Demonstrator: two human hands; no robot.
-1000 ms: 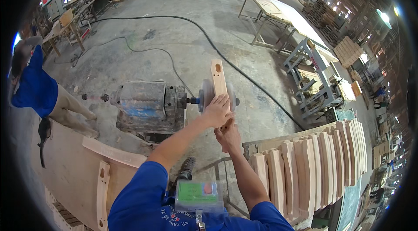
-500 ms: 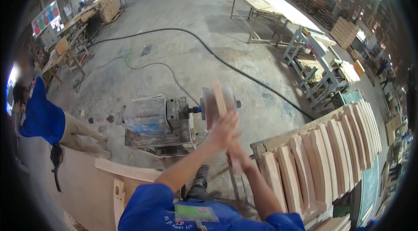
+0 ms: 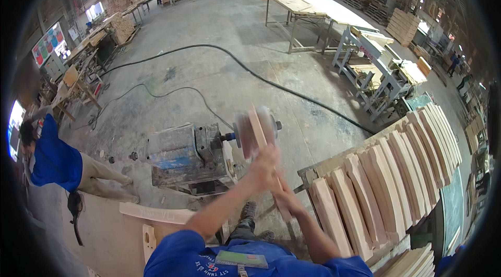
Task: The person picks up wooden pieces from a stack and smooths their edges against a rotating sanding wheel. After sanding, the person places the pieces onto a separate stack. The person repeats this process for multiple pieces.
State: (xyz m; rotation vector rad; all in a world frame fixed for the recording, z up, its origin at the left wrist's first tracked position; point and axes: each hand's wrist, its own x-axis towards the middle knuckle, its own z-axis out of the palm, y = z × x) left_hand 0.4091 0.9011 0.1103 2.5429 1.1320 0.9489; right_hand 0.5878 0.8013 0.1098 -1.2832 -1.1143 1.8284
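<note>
A long, narrow piece of pale wood lies across a sanding drum, which is blurred as if spinning. My left hand is closed around the middle of the piece, just on my side of the drum. Lower down, my right hand grips the near end, part of which sticks out below it. Motion smears the fingers of both hands. The drum sits on the shaft of a worn grey and blue motor to the left.
Several shaped wood pieces stand in a row on a rack at my right. At my left is a board-topped table with wood parts on it. Beyond it a person in blue stands. A black cable crosses the floor ahead; worktables stand farther off.
Both hands and the wood piece have shifted slightly toward me along the drum. The whole view has tilted a little. My grip looks the same.
</note>
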